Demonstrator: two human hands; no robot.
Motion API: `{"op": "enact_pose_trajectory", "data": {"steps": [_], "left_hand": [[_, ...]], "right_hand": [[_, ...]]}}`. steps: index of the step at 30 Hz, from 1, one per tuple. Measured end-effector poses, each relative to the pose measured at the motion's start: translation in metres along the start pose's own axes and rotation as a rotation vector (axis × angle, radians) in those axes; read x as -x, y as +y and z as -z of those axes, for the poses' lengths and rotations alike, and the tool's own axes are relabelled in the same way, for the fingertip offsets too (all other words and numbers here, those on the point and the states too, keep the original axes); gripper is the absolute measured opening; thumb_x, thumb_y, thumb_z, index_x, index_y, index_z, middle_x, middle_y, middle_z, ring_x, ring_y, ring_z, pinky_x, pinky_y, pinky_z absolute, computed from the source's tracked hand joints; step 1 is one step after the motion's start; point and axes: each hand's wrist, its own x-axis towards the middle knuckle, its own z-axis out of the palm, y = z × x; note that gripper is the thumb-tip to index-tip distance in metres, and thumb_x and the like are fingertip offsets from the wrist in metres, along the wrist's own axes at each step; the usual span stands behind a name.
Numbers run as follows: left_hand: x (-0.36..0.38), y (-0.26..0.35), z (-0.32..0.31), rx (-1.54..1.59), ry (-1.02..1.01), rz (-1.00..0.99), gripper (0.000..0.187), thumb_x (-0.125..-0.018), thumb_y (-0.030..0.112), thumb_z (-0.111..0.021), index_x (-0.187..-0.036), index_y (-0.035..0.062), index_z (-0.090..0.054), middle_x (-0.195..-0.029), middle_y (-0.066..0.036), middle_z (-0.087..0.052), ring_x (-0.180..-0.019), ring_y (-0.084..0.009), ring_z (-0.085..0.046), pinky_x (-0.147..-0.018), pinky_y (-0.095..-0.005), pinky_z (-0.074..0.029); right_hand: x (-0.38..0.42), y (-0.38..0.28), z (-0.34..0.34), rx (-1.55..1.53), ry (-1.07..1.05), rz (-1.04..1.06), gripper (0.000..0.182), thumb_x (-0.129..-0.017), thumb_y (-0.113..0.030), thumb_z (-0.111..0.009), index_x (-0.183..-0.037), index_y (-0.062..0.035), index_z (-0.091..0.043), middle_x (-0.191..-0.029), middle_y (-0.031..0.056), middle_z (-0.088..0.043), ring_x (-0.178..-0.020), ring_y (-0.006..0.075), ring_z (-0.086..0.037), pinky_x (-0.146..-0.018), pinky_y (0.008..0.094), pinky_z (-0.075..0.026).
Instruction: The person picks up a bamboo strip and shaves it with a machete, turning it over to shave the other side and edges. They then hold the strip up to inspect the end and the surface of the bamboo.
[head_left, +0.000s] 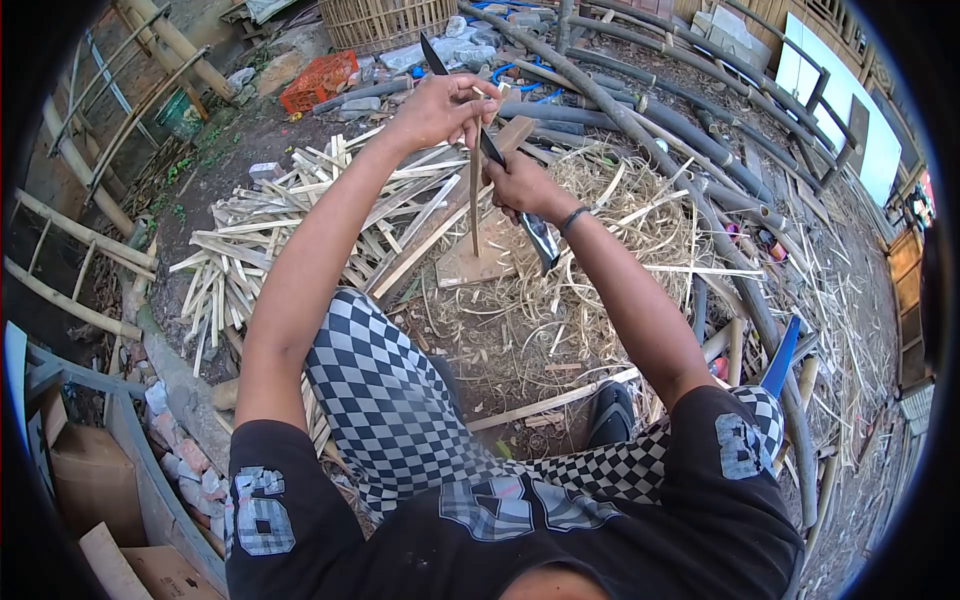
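My left hand (445, 112) is closed, its fingers pinched at the top of a thin bamboo strip (476, 200). The strip stands nearly upright, its lower end at a flat wooden board (465, 268) on the ground. My right hand (522, 187) is wrapped around a long dark knife (433, 55). The knife's blade slants up to the left, passing behind my left hand, and its tip shows beyond. Below my right fist a shiny dark end (542, 243) sticks out. A wooden piece (515, 132) rises just behind the right hand.
Split bamboo strips (240, 250) lie heaped to the left, curly shavings (620, 215) to the right. Bamboo poles (700, 135) lie behind. Further off are an orange crate (318, 82) and a woven basket (385, 22). A blue tapered object (781, 355) stands near my right knee.
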Motion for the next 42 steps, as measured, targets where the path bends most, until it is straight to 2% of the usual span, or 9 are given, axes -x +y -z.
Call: {"op": "enact_pose_trajectory", "data": {"steps": [6,9,15,19,27,33,36,39,42], "left_hand": [[0.003,-0.004,0.005,0.02,-0.036,-0.01,0.024,-0.101,0.021,-0.06,-0.113,-0.0003,-0.062,-0.08,-0.004,-0.067,-0.058,-0.01,-0.065,-0.048,-0.0222,-0.043],[0.009,-0.007,0.005,-0.088,-0.015,-0.042,0.022,-0.102,0.022,-0.057,-0.104,0.0005,-0.061,-0.08,-0.004,-0.066,-0.058,-0.0104,-0.065,-0.049,-0.0228,-0.042],[0.015,-0.025,0.011,-0.11,0.062,-0.031,0.022,-0.105,0.025,-0.052,-0.104,0.0029,-0.056,-0.081,-0.005,-0.065,-0.058,-0.0101,-0.066,-0.051,-0.0223,-0.041],[0.017,-0.033,0.018,0.017,0.051,-0.032,0.026,-0.106,0.029,-0.051,-0.102,0.0031,-0.052,-0.08,-0.006,-0.064,-0.06,-0.0105,-0.064,-0.054,-0.0227,-0.042],[0.015,-0.044,0.019,-0.243,0.102,-0.112,0.03,-0.104,0.034,-0.055,-0.101,0.0045,-0.05,-0.07,-0.003,-0.05,-0.056,-0.0093,-0.05,-0.057,-0.0276,-0.041],[0.017,-0.043,0.017,-0.307,0.172,-0.137,0.031,-0.104,0.035,-0.054,-0.101,0.0048,-0.052,-0.075,-0.003,-0.053,-0.055,-0.0092,-0.05,-0.057,-0.0276,-0.042],[0.016,-0.04,0.02,-0.262,0.12,-0.061,0.032,-0.105,0.037,-0.051,-0.099,0.0062,-0.053,-0.082,-0.004,-0.062,-0.058,-0.0089,-0.057,-0.06,-0.0264,-0.044],[0.018,-0.037,0.021,-0.124,0.096,-0.055,0.031,-0.105,0.037,-0.051,-0.098,0.0071,-0.053,-0.083,-0.002,-0.063,-0.06,-0.0089,-0.062,-0.061,-0.0262,-0.046],[0.018,-0.028,0.01,-0.052,0.069,-0.096,0.029,-0.104,0.032,-0.055,-0.098,0.0035,-0.053,-0.079,-0.004,-0.065,-0.057,-0.0124,-0.065,-0.06,-0.0302,-0.052]], "right_hand": [[-0.013,0.007,-0.016,0.505,0.438,0.259,0.03,-0.098,-0.017,-0.051,-0.088,0.0072,-0.065,-0.077,0.0277,-0.067,-0.071,0.0415,-0.069,-0.068,0.0513,-0.056],[-0.004,-0.01,-0.022,0.494,0.41,0.076,0.025,-0.095,-0.014,-0.052,-0.092,0.0032,-0.069,-0.083,0.0283,-0.068,-0.082,0.0458,-0.067,-0.076,0.0539,-0.054],[-0.003,-0.022,-0.003,0.776,0.386,0.257,0.018,-0.085,-0.005,-0.056,-0.085,0.0039,-0.072,-0.085,0.0256,-0.071,-0.082,0.041,-0.071,-0.074,0.0477,-0.058],[0.008,-0.061,0.007,0.249,0.017,-0.015,0.024,-0.095,-0.013,-0.051,-0.095,0.0054,-0.066,-0.085,0.0249,-0.071,-0.08,0.0391,-0.072,-0.07,0.0478,-0.058],[-0.005,-0.035,-0.012,0.415,0.356,0.314,0.027,-0.098,-0.018,-0.05,-0.102,0.0048,-0.062,-0.089,0.0318,-0.067,-0.089,0.0513,-0.064,-0.083,0.056,-0.049],[-0.019,0.004,-0.041,0.528,0.339,0.192,0.024,-0.099,-0.016,-0.049,-0.11,0.0018,-0.059,-0.083,0.0273,-0.068,-0.081,0.0442,-0.069,-0.073,0.0553,-0.053],[-0.011,-0.014,-0.02,0.114,0.006,0.066,0.031,-0.102,-0.026,-0.05,-0.104,0.0034,-0.057,-0.072,0.0144,-0.064,-0.056,0.0217,-0.065,-0.049,0.0365,-0.053],[-0.014,0.007,-0.029,-0.374,-0.122,-0.184,0.033,-0.104,-0.028,-0.047,-0.098,0.0029,-0.057,-0.067,0.0097,-0.061,-0.051,0.0188,-0.061,-0.047,0.0348,-0.052],[-0.018,0.027,-0.039,-0.051,-0.028,-0.139,0.037,-0.103,-0.03,-0.05,-0.091,0.0036,-0.062,-0.072,0.0136,-0.065,-0.06,0.0226,-0.066,-0.052,0.0371,-0.055]]}}
